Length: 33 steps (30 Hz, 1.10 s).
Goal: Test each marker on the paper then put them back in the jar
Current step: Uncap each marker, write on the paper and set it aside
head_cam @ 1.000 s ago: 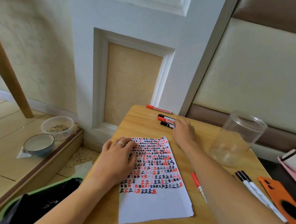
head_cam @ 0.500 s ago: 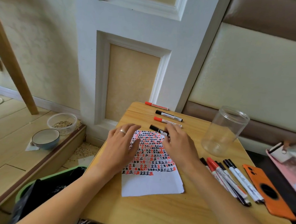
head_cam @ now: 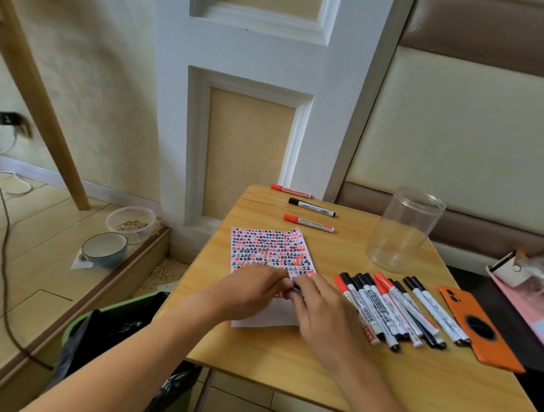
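A white paper (head_cam: pixel 271 250) covered with rows of red and black marks lies on the wooden table (head_cam: pixel 287 353). Over its lower part my left hand (head_cam: pixel 253 289) and my right hand (head_cam: pixel 321 307) meet, and both grip a black marker (head_cam: pixel 295 288) that is mostly hidden by the fingers. The clear jar (head_cam: pixel 402 233) stands upright and empty at the back right. Several red and black markers (head_cam: pixel 391 308) lie side by side to the right of my right hand. A red marker (head_cam: pixel 290 190), a black marker (head_cam: pixel 311 207) and another red marker (head_cam: pixel 308 223) lie beyond the paper.
An orange phone (head_cam: pixel 476 329) lies right of the marker row, with a pink case (head_cam: pixel 526 301) past the table's right edge. A green bin with a black bag (head_cam: pixel 113 323) stands below the table's left edge. A bowl (head_cam: pixel 104 249) and a plastic tub (head_cam: pixel 130 222) sit on the floor.
My right hand took the black marker from beyond the paper and brought it toward me. My left hand left the paper and joined it on the marker.
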### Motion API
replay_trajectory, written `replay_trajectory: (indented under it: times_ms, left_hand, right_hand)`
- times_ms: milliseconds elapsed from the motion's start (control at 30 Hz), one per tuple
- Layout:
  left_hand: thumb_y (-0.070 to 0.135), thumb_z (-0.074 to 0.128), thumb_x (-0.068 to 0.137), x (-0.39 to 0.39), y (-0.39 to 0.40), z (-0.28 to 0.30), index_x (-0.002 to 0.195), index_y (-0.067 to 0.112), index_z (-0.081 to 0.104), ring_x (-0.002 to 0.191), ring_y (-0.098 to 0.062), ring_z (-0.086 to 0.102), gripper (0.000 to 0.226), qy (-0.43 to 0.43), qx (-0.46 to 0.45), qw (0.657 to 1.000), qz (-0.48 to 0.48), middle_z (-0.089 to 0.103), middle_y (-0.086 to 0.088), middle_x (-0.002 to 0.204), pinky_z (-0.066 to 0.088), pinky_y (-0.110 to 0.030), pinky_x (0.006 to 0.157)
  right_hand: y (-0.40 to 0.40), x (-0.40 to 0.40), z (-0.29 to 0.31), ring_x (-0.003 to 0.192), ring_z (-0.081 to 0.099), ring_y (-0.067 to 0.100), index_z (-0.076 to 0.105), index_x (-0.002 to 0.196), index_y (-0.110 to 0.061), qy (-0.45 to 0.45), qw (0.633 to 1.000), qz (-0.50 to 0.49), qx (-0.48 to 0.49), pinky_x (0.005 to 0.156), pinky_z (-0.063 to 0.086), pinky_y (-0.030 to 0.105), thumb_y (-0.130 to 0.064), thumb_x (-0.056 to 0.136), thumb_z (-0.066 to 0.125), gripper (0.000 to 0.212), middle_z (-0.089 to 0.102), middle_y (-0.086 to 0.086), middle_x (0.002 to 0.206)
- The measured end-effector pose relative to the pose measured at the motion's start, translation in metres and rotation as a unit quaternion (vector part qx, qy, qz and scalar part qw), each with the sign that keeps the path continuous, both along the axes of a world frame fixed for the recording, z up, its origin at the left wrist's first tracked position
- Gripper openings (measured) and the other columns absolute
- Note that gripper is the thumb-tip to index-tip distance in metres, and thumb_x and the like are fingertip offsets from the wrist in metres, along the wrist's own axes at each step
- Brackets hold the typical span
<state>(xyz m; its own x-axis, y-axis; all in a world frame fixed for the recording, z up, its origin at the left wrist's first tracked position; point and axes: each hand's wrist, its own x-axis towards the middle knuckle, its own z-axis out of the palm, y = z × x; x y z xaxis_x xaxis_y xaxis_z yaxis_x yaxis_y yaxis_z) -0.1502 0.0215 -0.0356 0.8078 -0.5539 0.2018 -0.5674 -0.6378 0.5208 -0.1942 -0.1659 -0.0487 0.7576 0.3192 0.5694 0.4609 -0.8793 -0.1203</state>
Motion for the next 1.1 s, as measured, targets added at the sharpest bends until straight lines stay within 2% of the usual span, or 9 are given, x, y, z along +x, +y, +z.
replay_trajectory:
  times_ms: [167,300,433,567,700,800,900,967,1100]
  left_hand:
    - [0.043,0.031,0.108,-0.006,-0.003,0.004,0.091,0.012,0.062,0.078,-0.020,0.058,0.046,0.000,0.004,1.000,0.012,0.065,-0.001,0.085,0.048,-0.044,0.074]
    - [0.043,0.031,0.107,-0.010,-0.001,0.001,0.090,0.013,0.059,0.076,-0.021,0.057,0.045,-0.026,0.007,1.000,0.011,0.065,-0.003,0.083,0.047,-0.046,0.072]
    - [0.043,0.032,0.109,-0.013,0.000,0.001,0.089,0.015,0.056,0.073,-0.021,0.056,0.042,-0.041,0.002,0.999,0.008,0.064,-0.002,0.081,0.045,-0.040,0.066]
    - [0.035,0.037,0.109,-0.011,0.001,0.005,0.087,0.017,0.054,0.067,-0.019,0.050,0.033,-0.072,0.032,0.997,0.012,0.060,-0.001,0.077,0.035,-0.035,0.060]
    - [0.047,0.032,0.108,-0.004,0.009,0.002,0.090,0.016,0.056,0.069,-0.015,0.049,0.043,-0.063,-0.007,0.998,0.016,0.058,0.003,0.078,0.037,-0.034,0.063]
    - [0.049,0.032,0.106,0.008,0.019,-0.008,0.093,0.021,0.057,0.075,-0.015,0.050,0.040,-0.128,-0.023,0.989,0.068,0.059,0.005,0.084,0.042,-0.036,0.066]
    - [0.039,0.050,0.105,0.021,0.023,-0.020,0.101,0.020,0.066,0.083,-0.016,0.054,0.024,-0.137,-0.039,0.979,0.147,0.060,0.005,0.097,0.044,-0.035,0.071]
    - [0.036,0.062,0.100,0.027,0.019,-0.024,0.104,0.024,0.069,0.091,-0.017,0.059,0.014,-0.129,-0.049,0.974,0.178,0.063,0.006,0.106,0.048,-0.036,0.078]
    - [0.036,0.070,0.094,0.035,0.010,-0.030,0.105,0.026,0.071,0.099,-0.018,0.061,0.015,-0.103,-0.060,0.971,0.207,0.065,0.006,0.113,0.050,-0.043,0.089]
  right_hand:
    - [-0.003,-0.001,0.003,0.067,0.061,0.016,0.065,0.102,-0.028,-0.013,1.000,0.009,-0.003,0.050,0.049,0.033,-0.048,0.098,0.047,0.027,0.060,-0.007,0.084]
    - [-0.004,-0.004,0.007,0.063,0.060,0.016,0.064,0.103,-0.034,0.008,1.000,0.003,-0.017,0.046,0.045,0.032,-0.054,0.100,0.040,0.032,0.064,-0.007,0.081]
    - [-0.005,-0.006,0.011,0.062,0.059,0.018,0.059,0.104,-0.033,0.037,0.999,0.003,-0.026,0.048,0.041,0.032,-0.061,0.102,0.031,0.040,0.064,-0.007,0.075]
    - [-0.008,-0.007,0.013,0.057,0.055,0.019,0.055,0.099,-0.030,0.049,0.999,0.003,-0.020,0.048,0.042,0.034,-0.068,0.100,0.027,0.048,0.059,-0.007,0.067]
    - [-0.011,0.000,0.009,0.066,0.058,0.023,0.050,0.098,-0.025,0.077,0.997,-0.016,-0.017,0.054,0.049,0.037,-0.067,0.098,0.034,0.045,0.055,-0.008,0.075]
    - [-0.012,0.002,0.001,0.067,0.053,0.018,0.053,0.102,-0.023,0.085,0.995,-0.043,-0.036,0.054,0.044,0.033,-0.067,0.098,0.030,0.050,0.049,-0.009,0.081]
    - [-0.008,-0.001,-0.005,0.072,0.049,0.012,0.057,0.110,-0.022,0.101,0.991,-0.067,-0.051,0.060,0.039,0.028,-0.054,0.106,0.038,0.038,0.047,-0.010,0.092]
    - [-0.007,-0.001,-0.006,0.072,0.047,0.011,0.058,0.113,-0.022,0.095,0.991,-0.078,-0.053,0.060,0.036,0.027,-0.049,0.107,0.041,0.033,0.052,-0.008,0.096]
    - [-0.007,0.000,-0.007,0.077,0.057,0.013,0.059,0.118,-0.021,0.094,0.990,-0.088,-0.054,0.060,0.034,0.027,-0.048,0.106,0.042,0.034,0.059,-0.005,0.102]
